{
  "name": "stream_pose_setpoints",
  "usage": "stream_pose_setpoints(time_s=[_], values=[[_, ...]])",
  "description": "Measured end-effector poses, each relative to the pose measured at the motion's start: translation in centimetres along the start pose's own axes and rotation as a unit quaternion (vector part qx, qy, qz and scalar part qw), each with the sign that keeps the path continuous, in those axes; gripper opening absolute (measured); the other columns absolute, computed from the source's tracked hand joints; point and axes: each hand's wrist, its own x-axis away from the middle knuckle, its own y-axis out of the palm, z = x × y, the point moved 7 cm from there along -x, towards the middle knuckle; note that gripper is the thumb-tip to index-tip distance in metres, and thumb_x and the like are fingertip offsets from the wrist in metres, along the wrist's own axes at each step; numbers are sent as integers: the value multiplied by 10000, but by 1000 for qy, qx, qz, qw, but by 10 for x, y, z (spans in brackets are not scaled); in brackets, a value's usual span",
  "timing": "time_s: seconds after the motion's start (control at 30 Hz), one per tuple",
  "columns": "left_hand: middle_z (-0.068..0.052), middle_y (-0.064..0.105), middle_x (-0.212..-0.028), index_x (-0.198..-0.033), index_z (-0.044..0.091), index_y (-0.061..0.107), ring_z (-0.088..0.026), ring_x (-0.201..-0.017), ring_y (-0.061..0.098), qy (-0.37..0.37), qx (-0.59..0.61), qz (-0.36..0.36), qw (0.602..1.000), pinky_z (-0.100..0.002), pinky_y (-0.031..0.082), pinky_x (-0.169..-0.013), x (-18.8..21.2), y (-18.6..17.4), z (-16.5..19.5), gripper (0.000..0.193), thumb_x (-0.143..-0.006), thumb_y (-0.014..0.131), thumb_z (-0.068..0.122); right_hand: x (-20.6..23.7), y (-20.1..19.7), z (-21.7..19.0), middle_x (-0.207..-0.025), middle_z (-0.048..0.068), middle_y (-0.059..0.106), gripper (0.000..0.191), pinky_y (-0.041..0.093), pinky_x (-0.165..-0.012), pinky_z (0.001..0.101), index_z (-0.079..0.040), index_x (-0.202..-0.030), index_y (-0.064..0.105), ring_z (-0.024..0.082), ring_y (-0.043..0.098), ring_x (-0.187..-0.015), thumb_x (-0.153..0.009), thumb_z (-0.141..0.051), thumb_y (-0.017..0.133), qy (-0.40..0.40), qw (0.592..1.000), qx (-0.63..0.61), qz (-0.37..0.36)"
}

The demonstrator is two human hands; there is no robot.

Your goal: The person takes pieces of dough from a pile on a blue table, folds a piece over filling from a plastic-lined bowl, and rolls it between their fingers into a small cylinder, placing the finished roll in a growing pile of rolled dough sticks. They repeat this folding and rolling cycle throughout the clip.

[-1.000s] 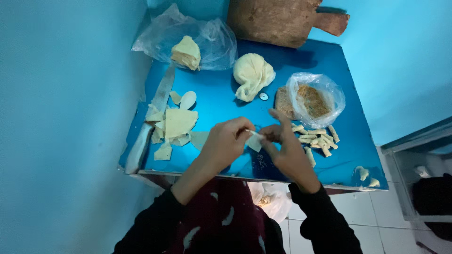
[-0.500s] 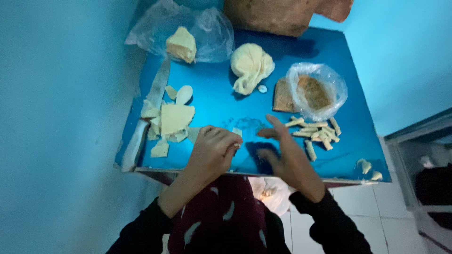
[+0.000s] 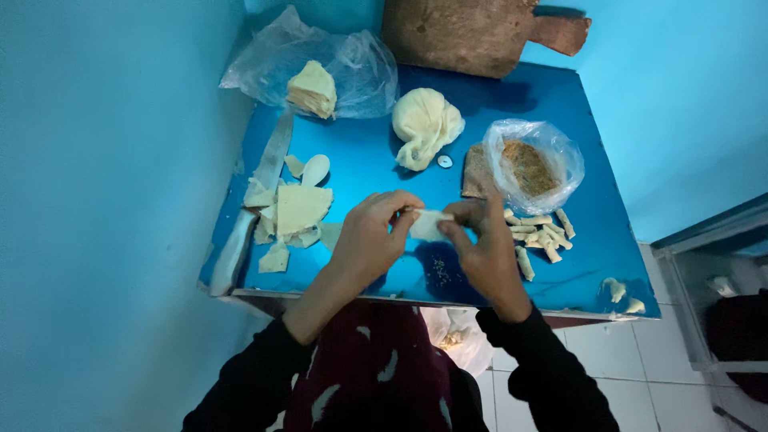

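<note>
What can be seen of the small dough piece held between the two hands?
The dough piece is a small, pale cream, thin flat sheet, soft-looking. It is held just above the blue table, near its front edge, pinched between the left hand and the right hand. Fingers hide its edges.

I count one wrapper (image 3: 430, 225) between my two hands, left (image 3: 370, 240) and right (image 3: 486, 250). Roughly nine rolls (image 3: 538, 234) in the pile, two more pieces (image 3: 622, 293) at the corner. Two bags (image 3: 532, 165), one knife (image 3: 254, 202), one board (image 3: 472, 34), one dough bundle (image 3: 425, 124).
</note>
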Motion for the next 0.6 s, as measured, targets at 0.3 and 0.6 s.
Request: stream_pose_setpoints(time_s=[0.3,0.6], values=[[-92,700,-1189,-1085,100,664,-291,-1161,634,112,-215,-65,968,-516,417,-987,57,13,-5,278,-838,628,-23,28,6,-46,-1119,129,731,766,542,-910,424,-39,-1502,394,297,684,-1079,-821,50,734,-97,971,171,-133],[-113,661,-1313,-1235,37,652,-257,-1289,586,150,-229,-132,953,-564,365,-1100,85,21,11,394,-842,620,40,13,-6,-26,-1246,123,631,684,514,-960,383,-174,-1387,635,297,609,-1145,-829,203,516,-80,972,92,-201]])
